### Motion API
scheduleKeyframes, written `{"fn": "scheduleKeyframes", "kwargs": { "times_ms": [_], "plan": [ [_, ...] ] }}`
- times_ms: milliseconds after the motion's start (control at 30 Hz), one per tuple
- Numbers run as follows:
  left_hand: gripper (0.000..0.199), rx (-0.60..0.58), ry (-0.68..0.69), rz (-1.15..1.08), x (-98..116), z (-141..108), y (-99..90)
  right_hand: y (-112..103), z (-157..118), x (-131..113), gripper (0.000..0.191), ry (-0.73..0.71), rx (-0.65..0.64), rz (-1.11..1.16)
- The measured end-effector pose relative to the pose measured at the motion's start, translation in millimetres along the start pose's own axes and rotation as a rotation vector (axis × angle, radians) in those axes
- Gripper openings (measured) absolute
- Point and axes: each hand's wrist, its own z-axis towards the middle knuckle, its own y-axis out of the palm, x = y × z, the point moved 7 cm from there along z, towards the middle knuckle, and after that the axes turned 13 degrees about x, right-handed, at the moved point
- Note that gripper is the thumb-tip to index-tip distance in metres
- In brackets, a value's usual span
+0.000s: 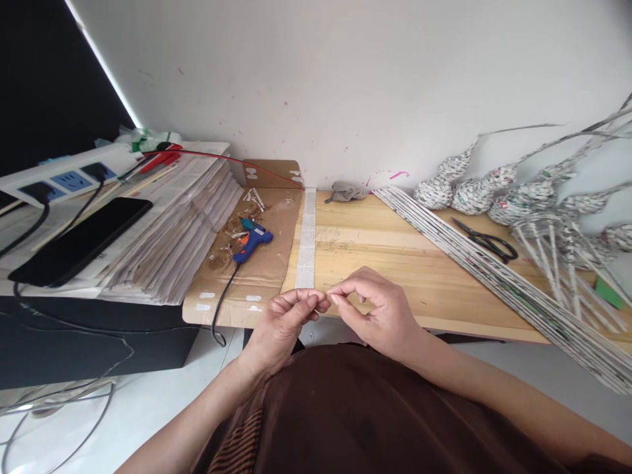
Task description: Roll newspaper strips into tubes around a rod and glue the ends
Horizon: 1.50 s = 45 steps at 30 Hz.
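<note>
My left hand [289, 320] is closed at the table's front edge, thumb pressed on the curled fingers. Close against it, my right hand [382, 317] pinches with thumb and forefinger, the tips almost meeting the left fingertips. Whatever lies between the fingers is too small to make out. Just beyond the hands, a flat newspaper strip [307, 240] runs away from me across the wooden table [355, 230]. Left of it, a blue hot glue gun [254, 242] rests on a piece of cardboard [276, 266] with scraps and brown stains.
Stacked paper [182, 230] at left carries a phone [81, 240] and a power strip [69, 178]. A grey rag [348, 191] sits by the wall. To the right are long rolled paper sticks [474, 270], black scissors [486, 241] and several woven paper gourds [434, 192].
</note>
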Motion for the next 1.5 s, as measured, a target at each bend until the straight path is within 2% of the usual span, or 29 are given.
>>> {"fn": "scheduleKeyframes", "kwargs": {
  "times_ms": [700, 1000, 1500],
  "plan": [
    [0.007, 0.029, 0.081, -0.041, 1, -2, -8.7, 4, 0, -15, 0.020, -0.124, 0.008, 0.001],
    [0.018, -0.020, 0.115, 0.040, 0, -4, -5.6, 4, 0, -13, 0.011, -0.160, 0.054, -0.103],
    [0.023, 0.017, 0.225, 0.227, 8, -10, -7.7, 13, 1, -13, 0.011, -0.168, -0.010, -0.191]
  ]
}}
